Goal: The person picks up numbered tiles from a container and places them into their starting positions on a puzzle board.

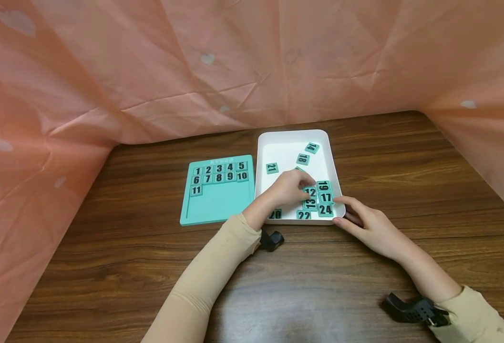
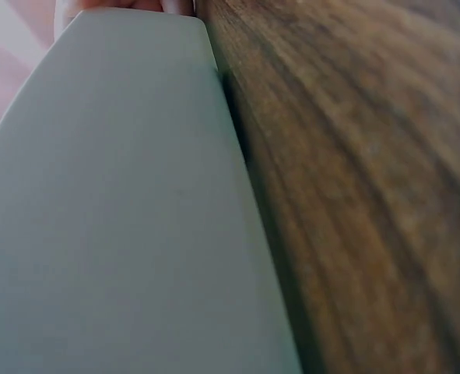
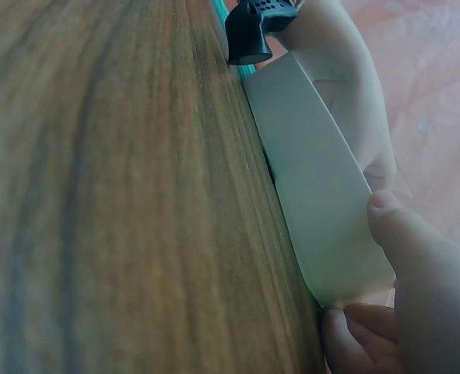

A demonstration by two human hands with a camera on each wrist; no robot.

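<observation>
A white tray [image 1: 292,138] holds loose teal number tiles. My left hand [image 1: 289,186] reaches into it, thumb and forefinger at opposite edges of the 12 tile [image 1: 310,191], pinching it. The 13 tile [image 1: 310,204] lies just below, and the 17 tile [image 1: 325,197] sits beside them. My right hand [image 1: 374,228] grips the tray's near right corner; in the right wrist view, its thumb [image 3: 384,201] presses the rim while other fingers are lower at the corner. In the left wrist view, the tray's outer wall [image 2: 136,187] hides the left fingers.
Left of the tray lies a teal board [image 1: 221,202] with tiles 1 to 11 set in rows from its top. Other loose tiles, such as the 14 tile [image 1: 312,147] and 21 tile [image 1: 272,167], are scattered in the tray. A pink curtain [image 1: 209,62] encloses the wooden table [image 1: 127,257].
</observation>
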